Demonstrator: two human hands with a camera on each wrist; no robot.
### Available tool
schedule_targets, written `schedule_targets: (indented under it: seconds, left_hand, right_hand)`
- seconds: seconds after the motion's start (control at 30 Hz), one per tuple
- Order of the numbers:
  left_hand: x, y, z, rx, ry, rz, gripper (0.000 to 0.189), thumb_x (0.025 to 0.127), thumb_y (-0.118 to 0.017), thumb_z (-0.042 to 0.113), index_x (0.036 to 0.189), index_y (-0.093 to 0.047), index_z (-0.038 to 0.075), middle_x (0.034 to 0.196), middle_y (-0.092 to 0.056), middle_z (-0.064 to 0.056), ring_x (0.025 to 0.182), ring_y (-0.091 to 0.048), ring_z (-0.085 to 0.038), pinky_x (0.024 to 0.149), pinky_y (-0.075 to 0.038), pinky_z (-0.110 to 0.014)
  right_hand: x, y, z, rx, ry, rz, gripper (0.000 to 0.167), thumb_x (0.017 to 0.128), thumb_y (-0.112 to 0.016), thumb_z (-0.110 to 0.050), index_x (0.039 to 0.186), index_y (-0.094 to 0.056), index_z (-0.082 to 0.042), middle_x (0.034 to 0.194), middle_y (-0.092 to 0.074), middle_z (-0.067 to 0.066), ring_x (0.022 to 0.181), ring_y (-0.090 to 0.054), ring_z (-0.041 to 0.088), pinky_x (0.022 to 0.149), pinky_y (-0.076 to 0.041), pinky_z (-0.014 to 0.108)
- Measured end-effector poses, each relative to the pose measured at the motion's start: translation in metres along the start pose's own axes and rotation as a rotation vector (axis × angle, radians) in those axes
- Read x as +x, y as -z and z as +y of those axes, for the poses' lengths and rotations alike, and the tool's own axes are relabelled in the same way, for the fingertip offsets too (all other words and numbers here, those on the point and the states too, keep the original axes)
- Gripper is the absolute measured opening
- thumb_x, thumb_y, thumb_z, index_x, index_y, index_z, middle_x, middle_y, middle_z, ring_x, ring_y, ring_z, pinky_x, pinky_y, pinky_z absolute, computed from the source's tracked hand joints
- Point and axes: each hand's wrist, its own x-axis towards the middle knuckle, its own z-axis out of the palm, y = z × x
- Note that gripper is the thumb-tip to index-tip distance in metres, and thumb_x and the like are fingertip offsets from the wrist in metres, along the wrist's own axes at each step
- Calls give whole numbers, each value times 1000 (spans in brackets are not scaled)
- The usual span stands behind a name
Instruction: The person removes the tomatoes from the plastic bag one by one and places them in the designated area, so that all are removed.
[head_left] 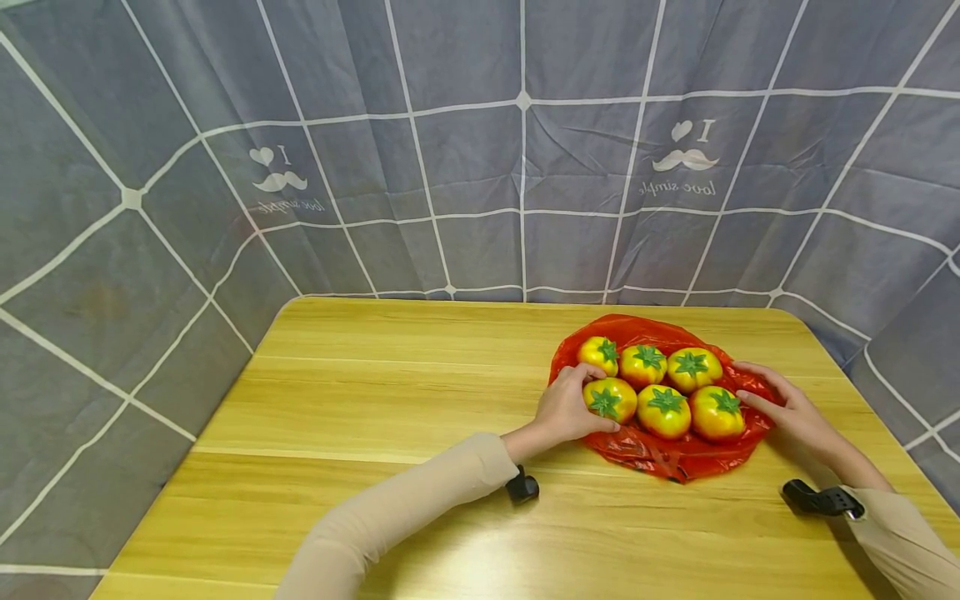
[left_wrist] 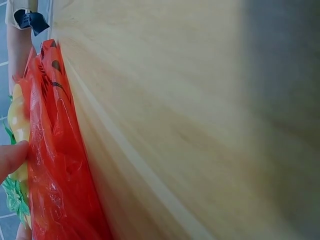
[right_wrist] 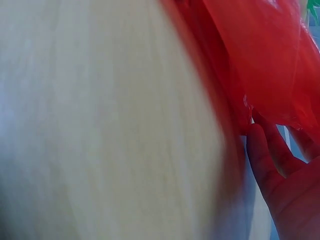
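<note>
Several yellow-and-red tomatoes point(head_left: 663, 412) with green star-shaped tops sit in two rows on a spread red plastic bag point(head_left: 675, 462). My left hand point(head_left: 566, 408) curves around the front-left tomato point(head_left: 619, 398), thumb at its near side and fingers at its far side. The left wrist view shows that thumb point(left_wrist: 12, 158) beside the fruit and the red bag point(left_wrist: 55, 165). At the bag's right edge, my right hand point(head_left: 798, 417) has its fingers spread loosely by the front-right tomato point(head_left: 717, 414). Its fingers point(right_wrist: 265, 155) touch the bag's plastic point(right_wrist: 260, 65) in the right wrist view.
Everything lies on a light wooden table point(head_left: 360, 400), toward its right side. A grey curtain point(head_left: 480, 167) with white grid lines surrounds the back and sides. Black straps point(head_left: 821, 500) sit at both wrists.
</note>
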Motion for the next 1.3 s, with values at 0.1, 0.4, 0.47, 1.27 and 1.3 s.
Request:
schedule_targets:
  seconds: [0.1, 0.4, 0.47, 1.27, 1.3]
  left_hand:
    - [0, 0, 1, 0, 11, 1, 65, 64, -89, 34, 118, -56, 22, 117, -57, 0, 105, -54, -12, 80, -44, -23]
    - [2, 1, 3, -3, 24, -7, 64, 65, -88, 35, 118, -57, 21, 117, -57, -1, 105, -54, -13, 82, -44, -24]
    - [3, 1, 2, -7, 27, -6, 63, 65, -88, 35, 118, -57, 22, 117, -57, -2, 105, -54, -13, 82, -45, -24]
    - [11, 0, -1, -7, 48, 35, 61, 66, -87, 37, 118, -58, 21, 115, -57, -2, 103, -56, -16, 81, -44, -25]
    - [11, 0, -1, -6, 51, 38, 61, 66, -87, 38, 118, -58, 21, 115, -57, -2, 103, -56, -16, 80, -44, -25]
  right_hand:
    - [0, 0, 0, 25, -1, -2, 46, 96, -48, 2, 140, -44, -10, 119, -56, -28, 98, -59, -12, 78, -49, 8]
    - [0, -3, -1, -21, -19, 16, 46, 96, -49, 1, 140, -44, -10, 120, -53, -30, 101, -55, -15, 80, -46, 5]
    - [1, -3, -1, -29, -22, 17, 46, 97, -49, 1, 141, -43, -10, 119, -53, -29, 100, -55, -15, 79, -47, 5]
    - [14, -4, 6, -23, -16, 34, 45, 97, -50, -3, 141, -43, -8, 120, -52, -30, 100, -55, -16, 80, -47, 5]
    - [14, -4, 6, 14, -20, 30, 45, 97, -49, -2, 141, -44, -9, 120, -54, -29, 100, -57, -14, 79, -48, 6]
